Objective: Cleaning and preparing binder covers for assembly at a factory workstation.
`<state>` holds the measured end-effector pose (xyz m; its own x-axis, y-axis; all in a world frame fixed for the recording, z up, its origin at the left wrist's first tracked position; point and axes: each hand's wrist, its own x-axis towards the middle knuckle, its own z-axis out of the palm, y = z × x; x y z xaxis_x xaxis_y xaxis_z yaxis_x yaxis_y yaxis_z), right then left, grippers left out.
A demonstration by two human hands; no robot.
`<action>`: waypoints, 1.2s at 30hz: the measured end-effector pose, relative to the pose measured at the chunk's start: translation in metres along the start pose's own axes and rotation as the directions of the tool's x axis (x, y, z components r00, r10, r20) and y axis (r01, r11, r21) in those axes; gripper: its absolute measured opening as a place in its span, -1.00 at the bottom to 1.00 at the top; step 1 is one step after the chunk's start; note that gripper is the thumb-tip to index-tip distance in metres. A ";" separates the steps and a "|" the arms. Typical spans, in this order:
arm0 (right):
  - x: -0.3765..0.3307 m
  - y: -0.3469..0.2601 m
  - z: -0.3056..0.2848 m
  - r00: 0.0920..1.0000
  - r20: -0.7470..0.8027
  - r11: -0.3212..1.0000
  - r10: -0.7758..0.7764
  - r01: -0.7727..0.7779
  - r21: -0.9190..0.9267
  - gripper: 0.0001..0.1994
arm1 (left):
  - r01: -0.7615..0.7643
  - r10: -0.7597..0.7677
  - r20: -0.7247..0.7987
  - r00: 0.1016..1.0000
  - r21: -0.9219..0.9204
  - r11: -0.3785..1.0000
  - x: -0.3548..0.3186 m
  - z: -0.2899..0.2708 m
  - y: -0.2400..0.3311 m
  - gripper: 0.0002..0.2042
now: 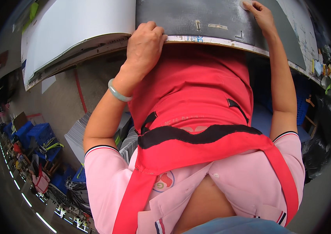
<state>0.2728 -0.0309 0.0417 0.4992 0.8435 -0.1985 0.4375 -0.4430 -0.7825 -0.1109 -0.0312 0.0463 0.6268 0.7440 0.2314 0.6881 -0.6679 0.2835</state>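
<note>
My right hand [262, 16] pinches a small whitish rounded piece [246, 4] against a dark grey sheet [181, 17] on the worktable. Pale powdery smears lie on the sheet around it. Several small slots and corner-shaped cutouts, some with light tape-like edges, show in the sheet's lower part. My left hand [146, 45] is closed at the table's front edge, where the dark sheet meets a curved white sheet [87, 23]. Its fingertips curl down, and what they grip is hidden. A pale green bangle [118, 91] circles my left wrist.
The worktable's front edge [216, 40] runs close against my red apron [196, 85]. Below it at left stand stacked grey sheets [79, 130]. Blue crates [40, 134] are farther left. Black plastic bags [321, 132] and a blue crate [303, 103] are at right.
</note>
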 end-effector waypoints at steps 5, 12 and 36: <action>0.025 0.036 -0.010 0.985 0.077 0.985 -0.157 0.161 -0.056 -0.66 | -0.095 0.087 -0.055 0.995 -0.164 0.982 0.023 0.011 0.033 -0.88; 0.021 0.033 -0.013 0.990 0.088 0.992 -0.110 0.115 -0.052 -0.59 | -0.103 0.104 -0.005 0.995 -0.201 0.974 0.091 0.059 0.060 -0.85; 0.001 0.017 -0.001 0.995 -0.027 0.995 -0.096 0.097 0.030 -0.80 | -0.194 0.154 -0.251 0.956 -0.146 0.970 0.096 0.071 0.058 -0.93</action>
<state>0.2815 -0.0377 0.0288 0.4748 0.8736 -0.1062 0.4615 -0.3499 -0.8152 0.0154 0.0005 0.0190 0.6133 0.6130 0.4981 0.4922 -0.7898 0.3660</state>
